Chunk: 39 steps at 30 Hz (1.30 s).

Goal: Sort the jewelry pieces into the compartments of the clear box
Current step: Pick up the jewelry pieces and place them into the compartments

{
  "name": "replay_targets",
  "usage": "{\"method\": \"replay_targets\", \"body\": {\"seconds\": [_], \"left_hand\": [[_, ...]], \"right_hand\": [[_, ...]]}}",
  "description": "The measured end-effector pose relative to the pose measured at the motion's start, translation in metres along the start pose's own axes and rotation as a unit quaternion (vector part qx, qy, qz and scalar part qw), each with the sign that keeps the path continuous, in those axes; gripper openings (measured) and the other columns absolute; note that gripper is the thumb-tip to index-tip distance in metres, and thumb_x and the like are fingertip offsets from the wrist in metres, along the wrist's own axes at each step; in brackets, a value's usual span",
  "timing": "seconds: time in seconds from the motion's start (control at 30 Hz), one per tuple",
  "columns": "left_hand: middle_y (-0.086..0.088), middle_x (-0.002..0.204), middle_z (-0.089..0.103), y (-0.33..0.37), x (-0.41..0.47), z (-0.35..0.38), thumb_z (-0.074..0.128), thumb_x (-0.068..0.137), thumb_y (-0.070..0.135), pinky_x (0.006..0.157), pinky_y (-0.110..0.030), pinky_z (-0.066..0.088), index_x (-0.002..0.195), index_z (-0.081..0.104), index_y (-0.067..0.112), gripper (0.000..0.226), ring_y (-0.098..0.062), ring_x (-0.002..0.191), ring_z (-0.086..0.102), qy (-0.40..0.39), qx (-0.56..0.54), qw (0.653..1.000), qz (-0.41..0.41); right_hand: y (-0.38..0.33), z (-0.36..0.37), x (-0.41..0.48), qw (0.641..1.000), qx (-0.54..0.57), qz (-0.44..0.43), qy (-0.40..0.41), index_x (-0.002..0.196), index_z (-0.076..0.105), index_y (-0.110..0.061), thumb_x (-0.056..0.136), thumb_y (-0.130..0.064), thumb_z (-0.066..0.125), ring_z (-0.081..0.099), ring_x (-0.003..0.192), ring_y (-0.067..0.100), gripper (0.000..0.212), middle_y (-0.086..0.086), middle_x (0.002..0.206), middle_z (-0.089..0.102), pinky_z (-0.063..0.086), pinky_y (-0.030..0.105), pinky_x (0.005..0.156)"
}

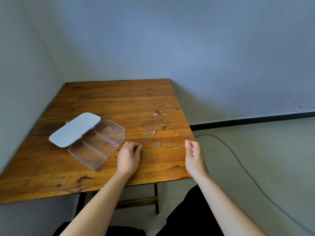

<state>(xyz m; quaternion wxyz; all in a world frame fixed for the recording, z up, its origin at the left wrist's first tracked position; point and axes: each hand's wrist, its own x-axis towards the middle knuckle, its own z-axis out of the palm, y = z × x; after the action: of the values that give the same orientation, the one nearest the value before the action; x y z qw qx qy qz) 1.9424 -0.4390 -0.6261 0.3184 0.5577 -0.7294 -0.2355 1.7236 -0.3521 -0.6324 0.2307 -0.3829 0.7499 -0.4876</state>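
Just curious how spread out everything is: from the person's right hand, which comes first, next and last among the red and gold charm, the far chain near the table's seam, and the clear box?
1. Red and gold charm, just beyond the right hand.
2. Far chain, farther back, toward the wall.
3. Clear box, across the table, past the left hand.

I see a worn wooden table [105, 99] with a seam across its top, stretching beyond the grip. A grey cable [247, 172] snakes over the pale floor [272, 142] right of it; a black baseboard [255, 120] runs behind.
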Motion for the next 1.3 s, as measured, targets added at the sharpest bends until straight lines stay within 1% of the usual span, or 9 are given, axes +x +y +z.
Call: {"method": "replay_targets", "body": {"seconds": [0.1, 0.2, 0.27, 0.33, 0.43, 0.6, 0.83, 0.93, 1.3], "left_hand": [[0.003, 0.096, 0.061, 0.003, 0.002, -0.002, 0.059, 0.097, 0.027, 0.075, -0.026, 0.043, 0.101, 0.069, 0.017, 0.015, -0.013, 0.086, 0.057, -0.024, -0.023, 0.999, -0.035], [0.001, 0.095, 0.068, 0.006, 0.005, -0.013, 0.056, 0.099, 0.028, 0.073, -0.024, 0.05, 0.101, 0.068, 0.018, 0.015, -0.012, 0.086, 0.061, -0.058, -0.134, 0.983, -0.107], [-0.003, 0.089, 0.071, 0.01, 0.007, -0.025, 0.054, 0.1, 0.025, 0.068, -0.025, 0.053, 0.098, 0.068, 0.015, 0.017, -0.016, 0.081, 0.063, -0.067, -0.244, 0.955, -0.156], [-0.006, 0.087, 0.073, 0.011, 0.01, -0.041, 0.053, 0.101, 0.023, 0.07, -0.03, 0.056, 0.097, 0.068, 0.008, 0.021, -0.019, 0.081, 0.067, -0.067, -0.314, 0.932, -0.165], [-0.007, 0.085, 0.072, 0.008, 0.013, -0.069, 0.056, 0.1, 0.023, 0.073, -0.035, 0.057, 0.095, 0.069, 0.008, 0.021, -0.018, 0.08, 0.068, -0.048, -0.355, 0.92, -0.163], [-0.01, 0.089, 0.072, -0.008, 0.022, -0.116, 0.059, 0.098, 0.023, 0.078, -0.034, 0.058, 0.093, 0.072, 0.011, 0.018, -0.02, 0.083, 0.068, 0.004, -0.327, 0.93, -0.167], [-0.012, 0.093, 0.072, -0.048, 0.028, -0.155, 0.06, 0.097, 0.023, 0.08, -0.038, 0.056, 0.096, 0.072, 0.011, 0.018, -0.02, 0.083, 0.065, 0.045, -0.288, 0.929, -0.227], [-0.011, 0.092, 0.074, -0.058, 0.029, -0.163, 0.061, 0.096, 0.023, 0.073, -0.034, 0.056, 0.093, 0.073, 0.012, 0.017, -0.018, 0.079, 0.065, 0.066, -0.269, 0.93, -0.242], [-0.006, 0.086, 0.073, -0.077, 0.028, -0.173, 0.06, 0.096, 0.019, 0.062, -0.026, 0.047, 0.089, 0.071, 0.013, 0.014, -0.018, 0.08, 0.066, 0.081, -0.133, 0.961, -0.23]], "right_hand": [[-0.014, 0.004, 0.005, 0.988, 0.136, 0.071, -0.029, 0.114, 0.056, -0.02, 0.109, -0.036, 0.034, 0.062, 0.114, 0.013, 0.028, -0.01, 0.118, 0.069, 0.044, 0.032, 0.101], [-0.034, 0.011, 0.014, 0.936, 0.319, 0.137, -0.055, 0.096, 0.052, -0.013, 0.11, -0.031, 0.037, 0.072, 0.101, 0.013, 0.027, -0.007, 0.091, 0.075, 0.045, 0.032, 0.1], [-0.051, 0.015, 0.024, 0.894, 0.412, 0.17, -0.054, 0.093, 0.053, -0.011, 0.108, -0.025, 0.044, 0.072, 0.082, 0.017, 0.022, -0.002, 0.071, 0.063, 0.05, 0.034, 0.094], [-0.07, 0.021, 0.034, 0.869, 0.45, 0.199, -0.057, 0.098, 0.056, -0.01, 0.107, -0.02, 0.048, 0.059, 0.067, 0.017, 0.016, -0.002, 0.063, 0.049, 0.053, 0.036, 0.088], [-0.101, 0.033, 0.045, 0.851, 0.467, 0.227, -0.077, 0.106, 0.057, -0.011, 0.107, -0.018, 0.047, 0.041, 0.057, 0.014, 0.012, -0.006, 0.055, 0.04, 0.049, 0.032, 0.075], [-0.151, 0.054, 0.055, 0.843, 0.483, 0.209, -0.116, 0.095, 0.056, -0.017, 0.107, -0.019, 0.046, 0.032, 0.053, 0.012, 0.016, -0.007, 0.058, 0.035, 0.031, 0.025, 0.055], [-0.206, 0.095, 0.053, 0.829, 0.491, 0.194, -0.186, 0.093, 0.056, -0.017, 0.107, -0.021, 0.046, 0.031, 0.048, 0.011, 0.017, -0.007, 0.057, 0.036, 0.028, 0.023, 0.05], [-0.22, 0.114, 0.045, 0.829, 0.477, 0.188, -0.223, 0.091, 0.055, -0.017, 0.106, -0.022, 0.047, 0.034, 0.047, 0.01, 0.018, -0.007, 0.053, 0.039, 0.031, 0.023, 0.051], [-0.233, 0.179, 0.017, 0.842, 0.412, 0.176, -0.298, 0.087, 0.054, -0.016, 0.106, -0.023, 0.047, 0.036, 0.049, 0.01, 0.021, -0.006, 0.055, 0.041, 0.033, 0.023, 0.05]]}}
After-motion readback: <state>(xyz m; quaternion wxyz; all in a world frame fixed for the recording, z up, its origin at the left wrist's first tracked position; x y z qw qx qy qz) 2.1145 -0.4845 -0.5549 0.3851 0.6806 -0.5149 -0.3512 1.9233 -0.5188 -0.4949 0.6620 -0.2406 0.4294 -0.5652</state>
